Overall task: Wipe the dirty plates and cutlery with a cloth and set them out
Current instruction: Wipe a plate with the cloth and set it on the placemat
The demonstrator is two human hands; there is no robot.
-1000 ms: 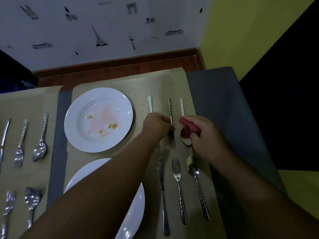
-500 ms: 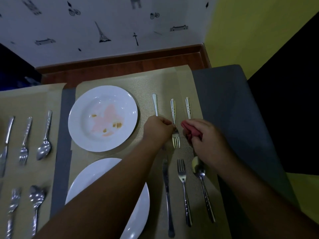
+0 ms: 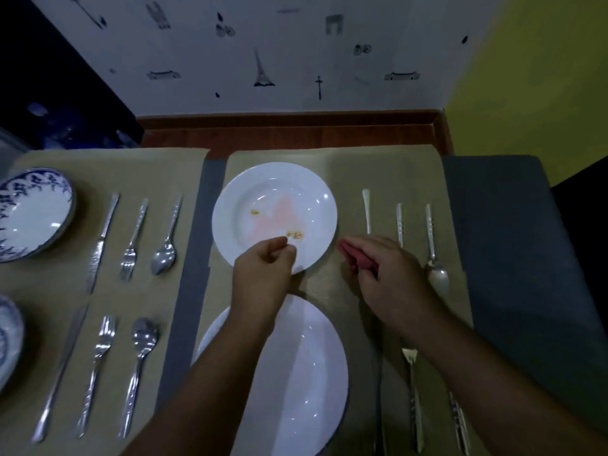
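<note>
Left hand (image 3: 263,281), just past the clean white plate (image 3: 296,383) at the bench's (image 3: 189,324) near edge, curls its fingers over the dirty plate's (image 3: 276,199) near rim; I cannot tell whether it grips the rim. Right hand (image 3: 391,281) clutches a red cloth (image 3: 357,261) beside that plate, near a spoon (image 3: 437,274).

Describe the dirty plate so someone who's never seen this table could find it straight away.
On the right-hand tan placemat lie two plain white plates. It is the far plate, nearer the wall, with the left hand over its near rim. Unlike the clean near plate, it carries a pink smear and orange crumbs.
</note>
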